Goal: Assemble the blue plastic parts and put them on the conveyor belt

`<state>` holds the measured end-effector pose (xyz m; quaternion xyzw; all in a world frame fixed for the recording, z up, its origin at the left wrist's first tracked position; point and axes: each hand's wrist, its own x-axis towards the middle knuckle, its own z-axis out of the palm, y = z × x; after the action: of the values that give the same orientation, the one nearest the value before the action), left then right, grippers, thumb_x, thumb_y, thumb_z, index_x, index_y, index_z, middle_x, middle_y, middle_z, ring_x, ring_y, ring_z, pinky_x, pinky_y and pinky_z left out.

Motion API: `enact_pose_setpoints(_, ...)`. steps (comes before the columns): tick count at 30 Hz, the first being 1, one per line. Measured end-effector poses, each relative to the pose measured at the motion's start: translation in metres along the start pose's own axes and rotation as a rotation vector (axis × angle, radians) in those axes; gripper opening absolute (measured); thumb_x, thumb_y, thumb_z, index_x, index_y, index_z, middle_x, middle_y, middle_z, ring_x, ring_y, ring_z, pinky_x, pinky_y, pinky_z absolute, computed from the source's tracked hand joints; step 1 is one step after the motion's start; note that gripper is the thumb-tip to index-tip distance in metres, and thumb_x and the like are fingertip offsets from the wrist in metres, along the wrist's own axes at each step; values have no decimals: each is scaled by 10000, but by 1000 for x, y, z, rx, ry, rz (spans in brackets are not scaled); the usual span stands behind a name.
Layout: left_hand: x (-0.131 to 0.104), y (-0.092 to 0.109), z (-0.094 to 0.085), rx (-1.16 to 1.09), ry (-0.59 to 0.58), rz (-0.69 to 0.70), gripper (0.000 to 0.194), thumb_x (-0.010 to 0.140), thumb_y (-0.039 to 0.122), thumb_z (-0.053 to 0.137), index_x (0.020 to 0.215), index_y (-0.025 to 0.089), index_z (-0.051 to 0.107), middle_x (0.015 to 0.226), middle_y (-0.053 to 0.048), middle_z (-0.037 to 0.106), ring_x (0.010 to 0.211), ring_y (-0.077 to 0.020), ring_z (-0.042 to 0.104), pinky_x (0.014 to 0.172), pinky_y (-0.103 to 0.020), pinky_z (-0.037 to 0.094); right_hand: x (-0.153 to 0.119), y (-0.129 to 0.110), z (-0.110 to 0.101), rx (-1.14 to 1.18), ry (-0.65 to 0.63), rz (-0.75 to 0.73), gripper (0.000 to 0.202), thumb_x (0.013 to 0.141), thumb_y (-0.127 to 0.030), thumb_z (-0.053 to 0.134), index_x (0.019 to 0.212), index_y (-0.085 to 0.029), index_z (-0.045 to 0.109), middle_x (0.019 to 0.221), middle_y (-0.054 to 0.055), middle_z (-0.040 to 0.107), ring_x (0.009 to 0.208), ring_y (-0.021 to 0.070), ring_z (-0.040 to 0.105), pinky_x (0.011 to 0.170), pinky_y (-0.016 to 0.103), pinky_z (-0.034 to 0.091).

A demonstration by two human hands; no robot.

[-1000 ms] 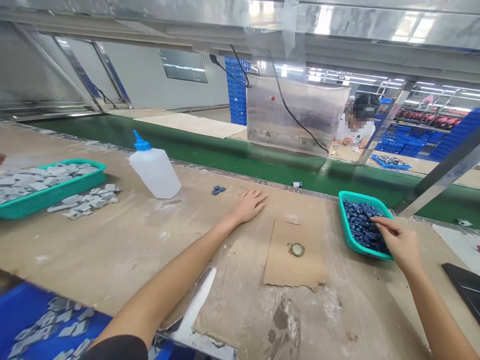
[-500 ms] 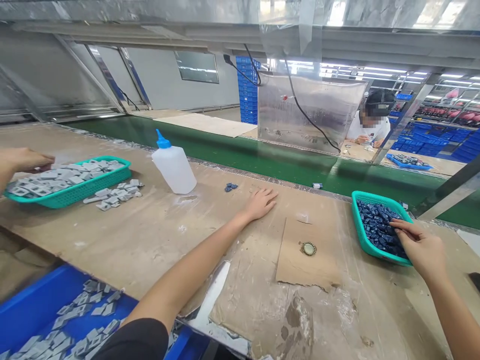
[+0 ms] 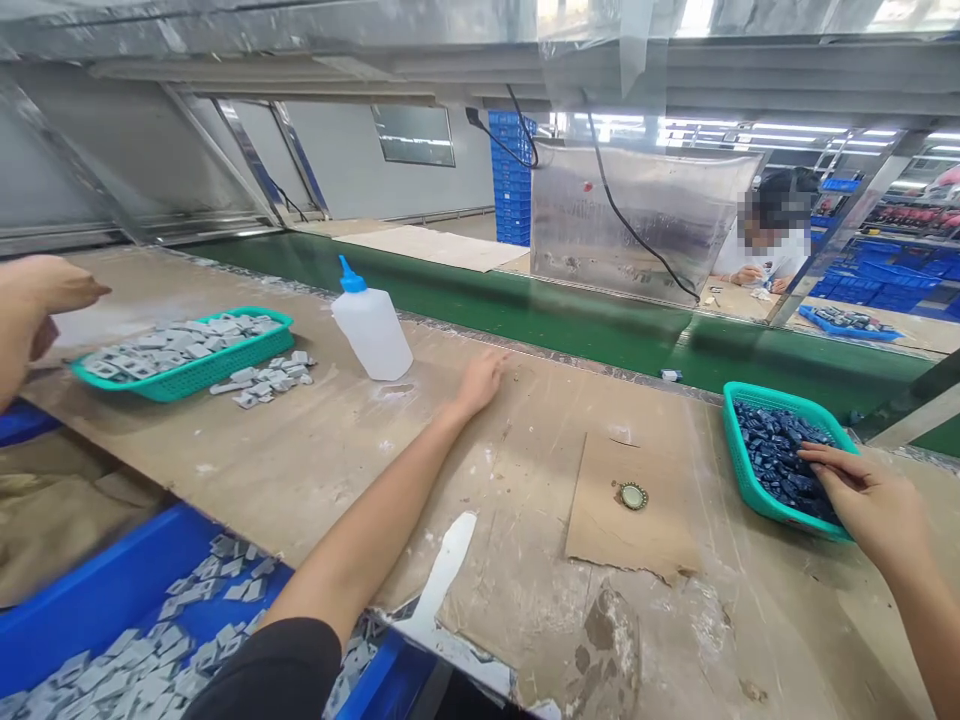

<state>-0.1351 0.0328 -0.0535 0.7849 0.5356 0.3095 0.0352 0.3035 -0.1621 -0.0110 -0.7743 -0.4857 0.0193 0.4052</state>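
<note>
My left hand (image 3: 482, 383) rests on the brown board-covered table (image 3: 330, 470), right of a white squeeze bottle (image 3: 373, 335) with a blue nozzle. Its fingers are curled in, and whatever lies under them is hidden. My right hand (image 3: 877, 500) reaches over the right rim of a green basket (image 3: 739, 460). Thumb and fingers are pinched together at the dark blue pieces (image 3: 780, 455) inside; what they hold is too small to tell. Between my hands, a round metal cap (image 3: 633, 495) lies on a cardboard sheet (image 3: 600, 540).
Another person's hand (image 3: 52, 290) hovers at far left, near a green basket (image 3: 187, 380) of grey pieces. More grey pieces (image 3: 266, 380) lie beside it. A blue bin (image 3: 97, 590) stands below the table edge. A green belt (image 3: 465, 300) and a seated person (image 3: 772, 240) are beyond.
My left hand has moved left and curled over the spot where small dark blue pieces lay. The other person's hand has lifted off the grey pieces. My right hand stays at its basket.
</note>
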Motion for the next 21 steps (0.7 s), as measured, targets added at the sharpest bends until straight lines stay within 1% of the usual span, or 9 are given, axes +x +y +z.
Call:
enact_pose_setpoints(2,0,-3,1,-34,-63,58,377,783,75,354,1071,164,579,1051,-75,595,1009,-202,526,909,-344,404,1,-1,-1,-14,-9,31,374,423,-515,429,607,-296,670,876,-26,678,911,340,588,848,497,449)
enact_pose_setpoints(4,0,0,5,-70,-108,92,323,774,82,394,968,185,631,967,-52,626,966,-200,541,899,-335,406,2,-2,-2,-27,-7,72,365,399,-519,434,590,-313,667,869,-35,677,923,353,579,847,509,442)
enact_pose_setpoints(6,0,5,9,-111,-125,88,268,756,81,433,862,182,657,897,-54,633,929,-207,550,891,-336,406,3,-3,-2,-26,-13,95,346,387,-520,445,578,-332,664,871,-45,675,945,357,567,854,509,437)
enact_pose_setpoints(8,0,9,11,-158,-118,55,215,730,74,465,750,169,657,848,-66,627,915,-219,551,889,-342,402,3,-3,-3,-21,-33,103,318,381,-518,461,566,-354,661,873,-59,673,950,356,564,852,505,439)
enact_pose_setpoints(11,-1,12,10,-252,-74,-33,175,697,55,485,651,156,621,785,-71,606,891,-226,553,884,-353,401,3,-3,-4,-28,-43,115,278,380,-512,477,550,-385,655,868,-72,671,924,361,570,833,514,447)
enact_pose_setpoints(15,-1,16,10,-442,37,-204,143,709,62,480,681,157,583,764,-51,583,855,-203,559,878,-356,408,3,5,-5,-42,-29,111,249,415,-517,492,574,-411,652,891,-76,667,908,355,576,805,514,462)
enact_pose_setpoints(18,0,18,10,-644,94,-359,123,754,88,450,729,161,546,698,-22,561,716,-152,577,769,-316,465,5,14,-3,-67,-16,58,250,456,-518,497,616,-412,656,906,-59,669,914,342,580,767,495,485)
enact_pose_setpoints(19,1,19,9,-722,101,-406,118,775,101,434,749,162,531,683,-13,558,664,-131,576,722,-294,478,6,18,-2,-80,-11,42,256,475,-519,495,637,-409,658,898,-48,672,897,337,589,730,485,499)
enact_pose_setpoints(21,1,22,7,-878,100,-481,111,809,120,408,779,161,507,670,-4,563,592,-95,569,658,-255,488,7,23,-1,-133,29,-4,274,520,-529,486,684,-397,661,834,-21,683,819,321,615,594,446,521)
